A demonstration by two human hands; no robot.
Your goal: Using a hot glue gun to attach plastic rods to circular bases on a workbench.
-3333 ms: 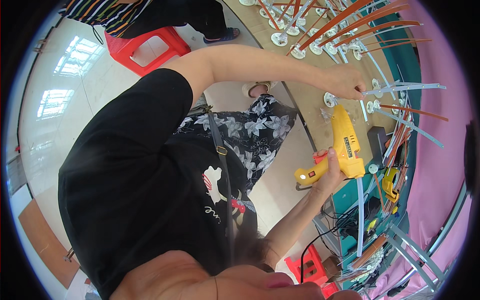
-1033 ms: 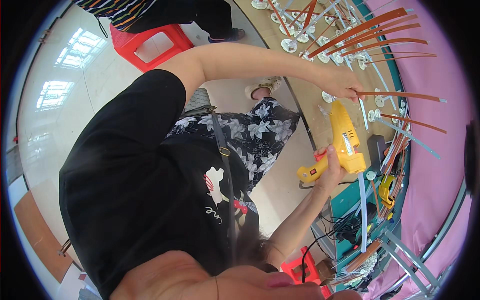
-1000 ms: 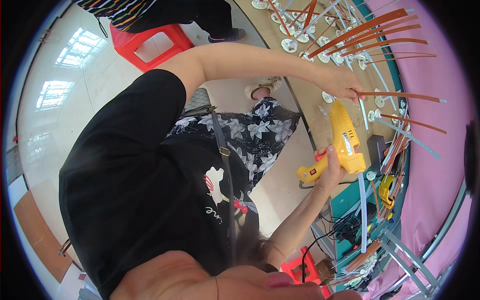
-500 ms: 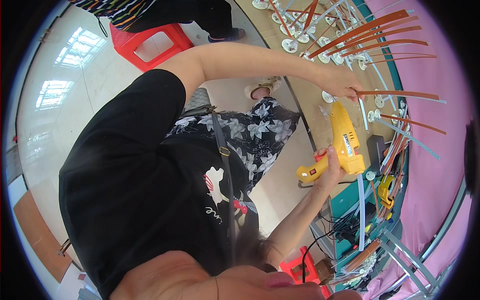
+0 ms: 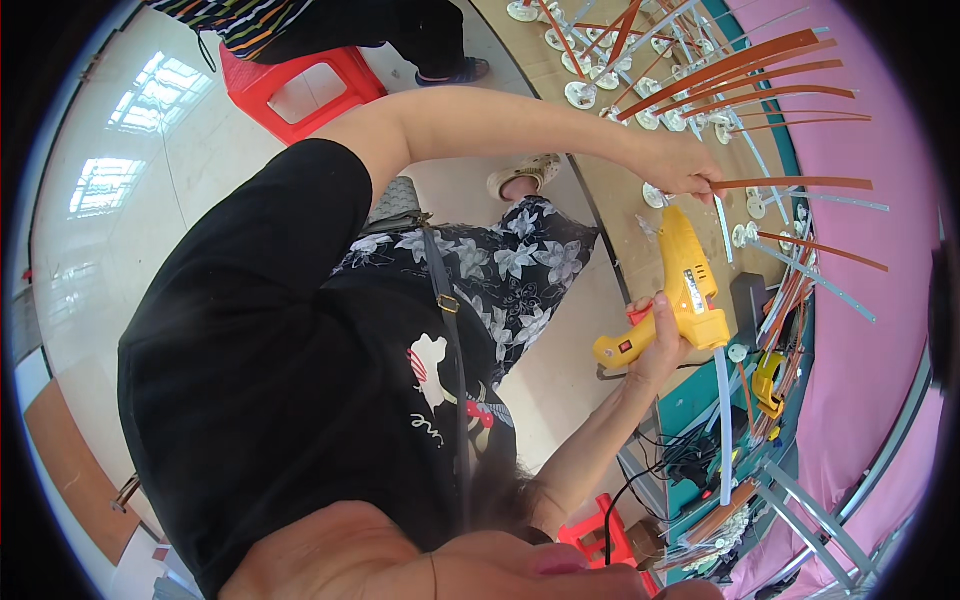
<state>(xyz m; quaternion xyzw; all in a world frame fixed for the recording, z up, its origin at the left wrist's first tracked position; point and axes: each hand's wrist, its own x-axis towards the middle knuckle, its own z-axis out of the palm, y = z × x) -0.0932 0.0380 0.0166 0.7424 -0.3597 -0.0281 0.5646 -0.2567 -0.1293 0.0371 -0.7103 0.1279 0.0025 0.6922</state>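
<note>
My right hand [image 5: 660,338] is wrapped round a yellow glue gun [image 5: 690,285] with a red trigger. The gun's narrow end points up toward my left hand, and a long translucent glue stick [image 5: 723,420] sticks out of its back. Above it, my left hand [image 5: 685,165] is closed, fingertips pinching a flat brown strip [image 5: 795,183] that reaches out to the right. Just below those fingers a short pale strip [image 5: 723,230] slants down; whether it is held too, I cannot tell. A white round base [image 5: 655,195] lies beside this hand.
Many white round bases with brown and pale perforated strips stand on the brown tabletop [image 5: 620,225] at upper right. Cables [image 5: 690,455] and a yellow tape holder [image 5: 768,380] are lower right. A red stool [image 5: 300,95] and a seated person's leg [image 5: 430,45] are upper left.
The brown strip in my left hand has swung up slightly, and its far end now shows apart from a pale perforated strip below it. The glue gun has stayed almost in place.
</note>
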